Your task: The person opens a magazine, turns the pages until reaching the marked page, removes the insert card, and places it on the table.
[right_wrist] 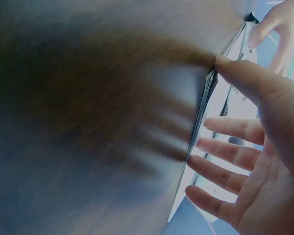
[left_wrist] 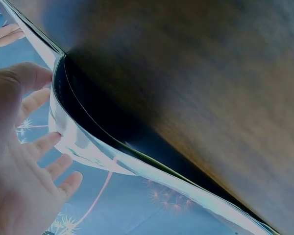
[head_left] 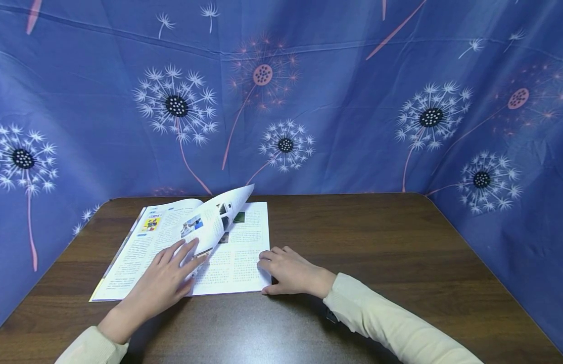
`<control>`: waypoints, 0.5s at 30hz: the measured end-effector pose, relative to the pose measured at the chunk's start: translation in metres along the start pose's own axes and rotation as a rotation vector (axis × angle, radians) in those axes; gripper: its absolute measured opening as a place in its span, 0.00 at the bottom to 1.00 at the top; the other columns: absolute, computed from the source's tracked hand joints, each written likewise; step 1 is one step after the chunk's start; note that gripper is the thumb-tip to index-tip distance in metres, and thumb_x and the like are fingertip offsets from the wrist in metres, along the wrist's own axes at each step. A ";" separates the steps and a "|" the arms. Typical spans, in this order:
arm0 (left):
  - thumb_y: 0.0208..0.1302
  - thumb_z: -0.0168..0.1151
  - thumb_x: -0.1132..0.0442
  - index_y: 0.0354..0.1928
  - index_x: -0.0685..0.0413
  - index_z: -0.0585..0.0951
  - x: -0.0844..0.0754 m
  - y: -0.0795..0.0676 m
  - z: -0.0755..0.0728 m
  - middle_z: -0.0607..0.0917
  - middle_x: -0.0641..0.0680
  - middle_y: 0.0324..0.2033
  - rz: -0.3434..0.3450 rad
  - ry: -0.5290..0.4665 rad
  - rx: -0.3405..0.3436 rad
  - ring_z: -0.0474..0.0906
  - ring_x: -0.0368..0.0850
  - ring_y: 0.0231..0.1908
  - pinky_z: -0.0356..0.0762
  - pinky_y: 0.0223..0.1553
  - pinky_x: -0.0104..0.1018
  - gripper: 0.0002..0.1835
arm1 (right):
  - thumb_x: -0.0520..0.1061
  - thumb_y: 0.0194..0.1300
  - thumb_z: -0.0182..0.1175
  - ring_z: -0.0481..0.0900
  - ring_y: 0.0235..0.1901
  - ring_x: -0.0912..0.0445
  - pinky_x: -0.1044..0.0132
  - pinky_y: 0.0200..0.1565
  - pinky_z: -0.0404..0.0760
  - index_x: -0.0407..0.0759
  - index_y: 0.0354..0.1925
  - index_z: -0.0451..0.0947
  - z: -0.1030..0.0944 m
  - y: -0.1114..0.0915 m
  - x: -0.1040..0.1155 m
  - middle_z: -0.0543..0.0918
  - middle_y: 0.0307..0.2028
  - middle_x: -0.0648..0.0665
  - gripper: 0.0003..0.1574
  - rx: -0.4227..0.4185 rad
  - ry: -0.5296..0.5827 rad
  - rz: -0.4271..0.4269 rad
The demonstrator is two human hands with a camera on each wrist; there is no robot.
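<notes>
An open magazine (head_left: 249,273) with printed text and small pictures lies on the left half of the table. One of its pages (head_left: 220,217) curls up from the middle, its free corner pointing to the back. My left hand (head_left: 160,280) rests over the inner part of the magazine, fingertips on the foot of the curled page, thumb by the lower edge. In the left wrist view, the fingers of this hand are spread along the bulging pages (left_wrist: 88,147). At the magazine's lower right corner, my right hand (head_left: 292,275) touches the side edge with loosely extended fingers (right_wrist: 218,174).
The brown wooden table (head_left: 377,242) extends to the right of the magazine. Behind it and along both sides hangs a blue cloth (head_left: 345,101) with a dandelion print. Pale sleeves (head_left: 377,313) cover the forearms, and a dark band shows under the right cuff.
</notes>
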State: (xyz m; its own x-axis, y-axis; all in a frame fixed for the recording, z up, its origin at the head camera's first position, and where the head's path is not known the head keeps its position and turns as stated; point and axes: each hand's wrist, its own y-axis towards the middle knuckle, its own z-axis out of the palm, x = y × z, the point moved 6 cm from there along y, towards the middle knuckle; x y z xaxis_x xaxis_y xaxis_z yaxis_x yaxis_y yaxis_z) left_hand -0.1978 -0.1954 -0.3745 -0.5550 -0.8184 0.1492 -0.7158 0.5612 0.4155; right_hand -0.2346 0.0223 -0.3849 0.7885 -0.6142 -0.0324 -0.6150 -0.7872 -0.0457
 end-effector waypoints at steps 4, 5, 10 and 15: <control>0.44 0.67 0.59 0.50 0.47 0.78 0.000 0.000 0.001 0.69 0.62 0.60 0.002 0.001 0.015 0.65 0.65 0.57 0.64 0.52 0.58 0.26 | 0.64 0.55 0.60 0.71 0.55 0.54 0.55 0.55 0.71 0.48 0.55 0.72 -0.001 0.000 0.000 0.73 0.57 0.48 0.34 0.005 0.007 0.004; 0.44 0.67 0.59 0.50 0.47 0.78 0.000 0.000 0.001 0.69 0.62 0.60 0.002 0.002 0.015 0.65 0.65 0.57 0.65 0.52 0.58 0.25 | 0.64 0.55 0.60 0.71 0.55 0.54 0.56 0.55 0.71 0.48 0.55 0.72 -0.001 0.000 0.000 0.73 0.57 0.48 0.34 0.007 0.007 0.005; 0.44 0.67 0.58 0.48 0.48 0.78 0.001 0.000 0.000 0.69 0.62 0.59 0.006 0.001 0.001 0.64 0.65 0.57 0.65 0.52 0.58 0.24 | 0.64 0.55 0.60 0.71 0.55 0.54 0.58 0.53 0.72 0.48 0.55 0.72 -0.001 0.000 0.000 0.73 0.57 0.48 0.34 0.005 0.004 0.003; 0.43 0.68 0.57 0.44 0.48 0.80 0.001 -0.001 0.000 0.70 0.62 0.59 0.007 0.010 -0.005 0.65 0.65 0.57 0.66 0.51 0.59 0.21 | 0.64 0.55 0.59 0.71 0.55 0.54 0.58 0.54 0.71 0.48 0.55 0.72 -0.001 0.000 0.000 0.73 0.58 0.47 0.34 0.003 0.007 -0.005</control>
State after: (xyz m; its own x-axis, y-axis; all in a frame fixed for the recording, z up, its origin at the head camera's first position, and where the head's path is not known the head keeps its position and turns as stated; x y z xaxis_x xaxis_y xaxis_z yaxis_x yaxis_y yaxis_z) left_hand -0.1982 -0.1969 -0.3744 -0.5555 -0.8157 0.1614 -0.7097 0.5662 0.4192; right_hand -0.2348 0.0222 -0.3836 0.7915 -0.6106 -0.0252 -0.6111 -0.7901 -0.0491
